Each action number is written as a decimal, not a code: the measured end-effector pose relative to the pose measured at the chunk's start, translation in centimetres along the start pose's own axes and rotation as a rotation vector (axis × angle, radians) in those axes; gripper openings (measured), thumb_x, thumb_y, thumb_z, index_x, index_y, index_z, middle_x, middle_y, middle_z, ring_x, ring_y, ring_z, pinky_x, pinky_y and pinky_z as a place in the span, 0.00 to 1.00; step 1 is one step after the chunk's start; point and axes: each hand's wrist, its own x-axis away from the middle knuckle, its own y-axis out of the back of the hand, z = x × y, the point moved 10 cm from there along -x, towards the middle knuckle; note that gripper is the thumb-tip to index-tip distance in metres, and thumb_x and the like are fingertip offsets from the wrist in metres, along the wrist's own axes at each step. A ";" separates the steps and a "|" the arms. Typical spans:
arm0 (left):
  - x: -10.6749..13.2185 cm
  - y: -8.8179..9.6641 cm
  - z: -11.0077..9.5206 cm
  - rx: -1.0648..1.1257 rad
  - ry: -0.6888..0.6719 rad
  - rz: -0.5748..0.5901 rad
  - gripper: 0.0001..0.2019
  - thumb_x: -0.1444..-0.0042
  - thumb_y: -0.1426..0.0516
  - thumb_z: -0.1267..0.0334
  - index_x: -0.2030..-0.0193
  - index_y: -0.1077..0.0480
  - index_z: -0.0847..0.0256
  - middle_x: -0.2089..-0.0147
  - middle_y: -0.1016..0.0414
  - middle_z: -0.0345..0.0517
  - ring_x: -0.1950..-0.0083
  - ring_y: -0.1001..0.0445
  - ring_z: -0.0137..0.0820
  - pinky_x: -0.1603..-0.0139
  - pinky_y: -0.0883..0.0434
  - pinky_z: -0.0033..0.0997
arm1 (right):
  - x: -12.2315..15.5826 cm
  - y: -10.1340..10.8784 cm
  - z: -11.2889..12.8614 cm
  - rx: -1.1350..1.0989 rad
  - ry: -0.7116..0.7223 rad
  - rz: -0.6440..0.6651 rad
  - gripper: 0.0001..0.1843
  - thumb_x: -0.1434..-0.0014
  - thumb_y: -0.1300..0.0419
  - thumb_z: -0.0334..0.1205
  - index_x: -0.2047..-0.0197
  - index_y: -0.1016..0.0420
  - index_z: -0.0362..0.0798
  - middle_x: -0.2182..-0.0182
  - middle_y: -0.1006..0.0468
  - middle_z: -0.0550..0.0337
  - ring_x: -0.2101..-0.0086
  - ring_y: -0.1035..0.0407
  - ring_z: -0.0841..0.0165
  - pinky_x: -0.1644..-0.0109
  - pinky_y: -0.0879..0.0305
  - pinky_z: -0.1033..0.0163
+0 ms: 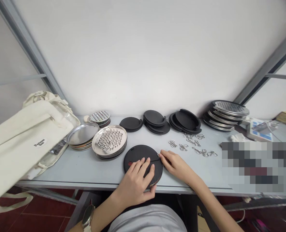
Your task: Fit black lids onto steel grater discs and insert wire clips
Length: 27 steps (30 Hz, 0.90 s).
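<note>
A round black disc (138,154) lies flat near the front edge of the grey table (84,167). My left hand (135,183) rests on it with fingers spread flat, thumb hooked on its near rim. My right hand (175,164) is at the disc's right edge, fingertips pinched on a small metal wire clip (159,155) at the disc's slot. Several loose wire clips (192,145) lie on the table just beyond my right hand.
Stacks of black discs (157,122) stand along the back. Perforated metal plates (110,140) and a plain metal plate (82,133) are stacked at left, more metal plates (226,114) at back right. A cream bag (24,135) lies at far left.
</note>
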 end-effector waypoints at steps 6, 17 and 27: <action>0.1 0.0 0.1 -0.002 0.005 -0.001 0.26 0.42 0.48 0.56 0.40 0.36 0.66 0.37 0.36 0.58 0.38 0.36 0.48 0.42 0.38 0.44 | 0.1 -0.1 0.1 0.005 0.010 0.009 0.16 0.29 0.58 0.39 0.71 0.45 0.51 0.77 0.38 0.64 0.74 0.39 0.67 0.67 0.45 0.63; 0.0 0.1 0.1 0.005 0.007 -0.002 0.26 0.43 0.48 0.56 0.40 0.36 0.66 0.37 0.36 0.58 0.38 0.37 0.48 0.42 0.38 0.44 | -0.1 -0.1 -0.1 -0.023 -0.014 0.020 0.18 0.29 0.59 0.41 0.72 0.44 0.50 0.77 0.35 0.62 0.72 0.37 0.65 0.66 0.42 0.62; -0.1 0.1 0.1 0.010 0.015 0.008 0.26 0.43 0.47 0.57 0.39 0.36 0.65 0.37 0.36 0.58 0.38 0.37 0.48 0.42 0.37 0.45 | 0.1 0.2 0.2 0.024 -0.004 -0.003 0.16 0.30 0.57 0.38 0.71 0.42 0.50 0.77 0.36 0.63 0.73 0.37 0.66 0.68 0.42 0.63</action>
